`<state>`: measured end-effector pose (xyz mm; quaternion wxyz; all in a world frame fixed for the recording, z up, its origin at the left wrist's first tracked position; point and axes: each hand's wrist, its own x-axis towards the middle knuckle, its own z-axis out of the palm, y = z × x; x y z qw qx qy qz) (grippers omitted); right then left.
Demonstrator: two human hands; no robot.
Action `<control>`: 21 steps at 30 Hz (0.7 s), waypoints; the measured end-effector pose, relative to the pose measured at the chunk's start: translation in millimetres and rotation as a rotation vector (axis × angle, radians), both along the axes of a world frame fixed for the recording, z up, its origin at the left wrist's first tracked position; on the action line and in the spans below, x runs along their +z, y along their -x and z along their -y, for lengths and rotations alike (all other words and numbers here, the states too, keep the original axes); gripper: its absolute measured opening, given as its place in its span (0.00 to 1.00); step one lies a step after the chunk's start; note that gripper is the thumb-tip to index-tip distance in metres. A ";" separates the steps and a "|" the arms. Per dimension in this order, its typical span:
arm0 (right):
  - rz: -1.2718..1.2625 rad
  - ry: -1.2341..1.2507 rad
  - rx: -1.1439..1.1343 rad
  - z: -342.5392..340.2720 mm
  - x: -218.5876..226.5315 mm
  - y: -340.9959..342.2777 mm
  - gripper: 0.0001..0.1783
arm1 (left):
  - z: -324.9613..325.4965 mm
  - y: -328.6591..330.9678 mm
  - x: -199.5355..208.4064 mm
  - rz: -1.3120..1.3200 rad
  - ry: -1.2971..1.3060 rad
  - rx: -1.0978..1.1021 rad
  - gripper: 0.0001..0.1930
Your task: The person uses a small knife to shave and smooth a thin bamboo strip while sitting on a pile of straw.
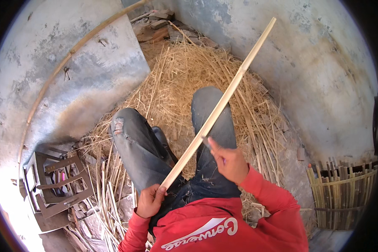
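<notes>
A long, pale split bamboo strip (222, 103) runs slantwise from my lap up to the far right, passing over my right knee. My left hand (151, 200) is closed round its near end, thumb on top. My right hand (231, 163) is closed on a knife, whose short dark blade (206, 142) lies against the strip's right edge near the middle. The knife's handle is mostly hidden in my fist. Under the strip are my legs in dark jeans (134, 147), bent at the knees, with bits of shavings on them.
A heap of straw-like bamboo shavings (176, 71) covers the floor ahead, with loose strips (109, 197) at left. A wooden frame (63, 185) stands at left, a bamboo-slat basket (344, 195) at right. A long curved pole (67, 56) leans on the left wall; bricks (159, 21) lie behind.
</notes>
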<state>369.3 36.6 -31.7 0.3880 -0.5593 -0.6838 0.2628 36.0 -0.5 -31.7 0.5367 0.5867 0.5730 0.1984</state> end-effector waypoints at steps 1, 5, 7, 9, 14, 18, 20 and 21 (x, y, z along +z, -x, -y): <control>-0.043 0.059 0.102 6.8 3.3 2.7 0.24 | 2.3 0.3 -0.5 0.002 -0.009 0.001 0.20; -0.087 0.069 0.113 11.8 18.7 0.3 0.22 | 10.6 -4.2 -8.1 0.048 -0.036 0.048 0.20; -0.174 0.053 0.024 9.7 23.9 -2.6 0.22 | 12.9 -4.4 -6.7 0.103 -0.040 0.094 0.20; -0.278 0.117 -0.053 7.2 28.7 -11.8 0.21 | 12.5 -6.5 -2.0 0.162 -0.036 0.128 0.20; -0.286 0.070 -0.126 -4.3 29.7 -21.5 0.22 | -21.8 -50.6 4.9 0.140 -0.192 0.077 0.19; -0.094 -0.001 -0.151 -25.0 36.4 -29.8 0.23 | -61.9 -83.3 -12.0 0.154 -0.238 -0.011 0.17; 0.025 -0.065 -0.196 -38.3 39.0 -36.6 0.23 | -71.3 -90.4 -22.8 0.166 -0.216 -0.034 0.17; 0.004 -0.076 -0.187 -42.1 39.1 -40.9 0.23 | -74.0 -92.6 -27.9 0.171 -0.205 -0.051 0.17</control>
